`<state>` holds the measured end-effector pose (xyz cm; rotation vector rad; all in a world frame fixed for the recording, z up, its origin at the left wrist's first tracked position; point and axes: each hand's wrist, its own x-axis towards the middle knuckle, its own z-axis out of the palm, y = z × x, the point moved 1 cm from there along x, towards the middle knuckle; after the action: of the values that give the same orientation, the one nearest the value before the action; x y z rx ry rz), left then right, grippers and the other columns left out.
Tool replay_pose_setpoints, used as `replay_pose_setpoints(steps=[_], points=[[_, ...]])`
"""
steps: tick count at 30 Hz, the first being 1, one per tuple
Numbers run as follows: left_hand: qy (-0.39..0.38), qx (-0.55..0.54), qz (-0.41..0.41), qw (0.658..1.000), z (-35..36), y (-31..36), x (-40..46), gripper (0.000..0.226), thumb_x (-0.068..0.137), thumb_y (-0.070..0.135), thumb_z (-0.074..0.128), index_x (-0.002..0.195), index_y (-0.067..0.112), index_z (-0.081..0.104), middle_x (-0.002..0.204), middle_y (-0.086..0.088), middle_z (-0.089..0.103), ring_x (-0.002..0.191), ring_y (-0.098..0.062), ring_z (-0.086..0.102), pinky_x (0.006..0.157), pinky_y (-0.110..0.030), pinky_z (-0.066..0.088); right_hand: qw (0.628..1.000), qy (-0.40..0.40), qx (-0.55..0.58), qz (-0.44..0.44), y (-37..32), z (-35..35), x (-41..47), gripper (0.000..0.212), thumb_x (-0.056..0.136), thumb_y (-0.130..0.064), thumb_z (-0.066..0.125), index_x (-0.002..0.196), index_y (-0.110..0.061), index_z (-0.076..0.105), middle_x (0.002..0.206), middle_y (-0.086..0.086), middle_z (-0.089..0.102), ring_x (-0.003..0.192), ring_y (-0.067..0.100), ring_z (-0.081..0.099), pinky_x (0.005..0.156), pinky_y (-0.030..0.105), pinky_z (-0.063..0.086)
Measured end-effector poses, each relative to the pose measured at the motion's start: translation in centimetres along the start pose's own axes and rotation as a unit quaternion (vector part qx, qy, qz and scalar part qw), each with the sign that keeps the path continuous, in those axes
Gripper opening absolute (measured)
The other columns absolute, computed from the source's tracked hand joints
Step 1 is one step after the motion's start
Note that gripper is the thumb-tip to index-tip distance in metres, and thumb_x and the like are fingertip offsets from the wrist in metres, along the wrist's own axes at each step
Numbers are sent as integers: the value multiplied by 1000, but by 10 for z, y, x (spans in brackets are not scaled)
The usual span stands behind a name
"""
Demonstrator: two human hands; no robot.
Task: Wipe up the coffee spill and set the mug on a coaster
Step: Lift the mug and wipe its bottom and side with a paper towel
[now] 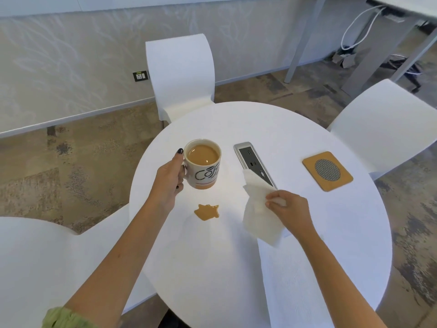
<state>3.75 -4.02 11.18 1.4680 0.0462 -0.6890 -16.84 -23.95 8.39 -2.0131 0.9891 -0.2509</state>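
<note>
My left hand (168,183) grips the handle of a white coffee mug (203,165), full of milky coffee, held just above the round white table (307,245). A small brown coffee spill (207,211) lies on the table below and in front of the mug. To the right of the spill, my right hand (290,209) pinches a white paper napkin (260,214) that hangs unfolded above the tabletop. A square wooden coaster (327,171) with a round grey mesh centre lies at the table's right side, apart from both hands.
A silver power-socket panel (254,160) is set into the table between mug and coaster, partly behind the napkin. White chairs stand at the far side (181,74), right (383,124) and near left (42,261). A long white paper sheet (295,280) lies under my right forearm.
</note>
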Motion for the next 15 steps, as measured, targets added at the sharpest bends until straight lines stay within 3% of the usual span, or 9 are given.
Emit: replay_pose_setpoints(steps=[2,3,6,8,11,13,15], points=[[-7,-1,8,1000,1,7,-1,50,97,43,46,55,20,31,51,7,25,52,-12,17,50,-26,17,999,39,-5,-30,-12,13,5,40,74,-7,71,108,-28,65,81,-7,62,75,16,56,62,14,39],[-10,-3,13,1000,1,9,-2,52,97,42,46,53,20,31,50,7,25,53,-12,16,51,-27,15,998,51,-5,-36,-18,21,8,42,73,-7,69,108,-30,64,75,-7,60,71,16,55,61,16,38],[-25,-4,23,999,3,17,-3,58,97,43,47,44,25,32,48,9,26,52,-12,15,52,-28,13,999,53,9,2,-36,43,20,11,72,-11,64,70,-18,55,60,-5,50,60,18,46,51,22,33],[-28,0,22,999,4,21,-4,60,97,44,47,41,26,33,47,9,27,51,-11,16,51,-27,14,991,22,100,84,-46,57,28,19,73,-9,61,66,-11,44,65,0,45,60,18,40,51,26,30],[-33,0,18,999,6,28,-5,58,97,43,48,43,25,33,47,9,27,50,-11,16,52,-28,13,964,-49,225,136,-61,74,36,14,79,3,50,84,-10,47,83,5,51,75,21,48,59,28,39],[-37,-2,16,999,7,31,-6,56,96,42,49,46,24,32,48,9,27,47,-10,17,53,-28,12,924,-126,328,149,-66,84,41,39,80,11,39,114,-6,48,108,15,57,97,30,56,75,38,49],[-42,-4,12,999,8,33,-7,54,96,41,49,49,24,31,48,9,27,46,-9,17,54,-29,11,868,-165,439,162,-72,90,43,53,78,14,31,126,-3,47,118,20,59,104,34,58,83,44,50]])
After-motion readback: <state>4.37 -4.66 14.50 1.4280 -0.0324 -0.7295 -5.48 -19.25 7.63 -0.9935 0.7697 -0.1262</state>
